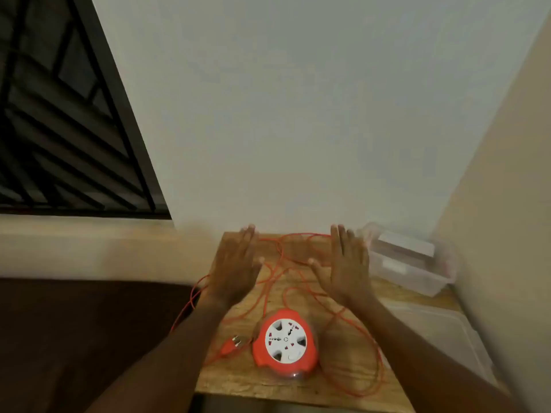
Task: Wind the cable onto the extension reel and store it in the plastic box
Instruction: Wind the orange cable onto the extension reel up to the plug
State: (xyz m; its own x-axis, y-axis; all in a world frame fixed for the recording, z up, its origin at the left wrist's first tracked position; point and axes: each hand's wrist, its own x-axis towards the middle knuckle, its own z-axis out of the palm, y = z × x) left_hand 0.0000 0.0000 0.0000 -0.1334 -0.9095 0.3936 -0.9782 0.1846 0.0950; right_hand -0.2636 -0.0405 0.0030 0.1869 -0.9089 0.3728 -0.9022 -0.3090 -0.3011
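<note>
Landmark: the extension reel (285,341), orange housing with a white socket face turned up, lying flat on the wooden table (238,380), near its front edge.

Both hands are held flat, palms down, fingers spread and straight, holding nothing. The left hand (235,265) sits beyond the reel and to its left; the right hand (347,263) beyond it and to its right. Both are well apart from the reel, roughly equally far.

The cable (377,362) is fully unwound. It lies in loose loops beyond the reel, between and under the hands, with a wide loop to the reel's right and a strand dropping off the table edge to its left. The plug (234,344) lies just left of the reel, pointing toward it.

The plastic box (417,272), clear, stands beyond and right of the reel, against the wall.

Judgement: winding is not begun. The reel lies back toward the person from both sets of fingertips, so either hand must draw back to reach it. The left is the nearer to the plug.
</note>
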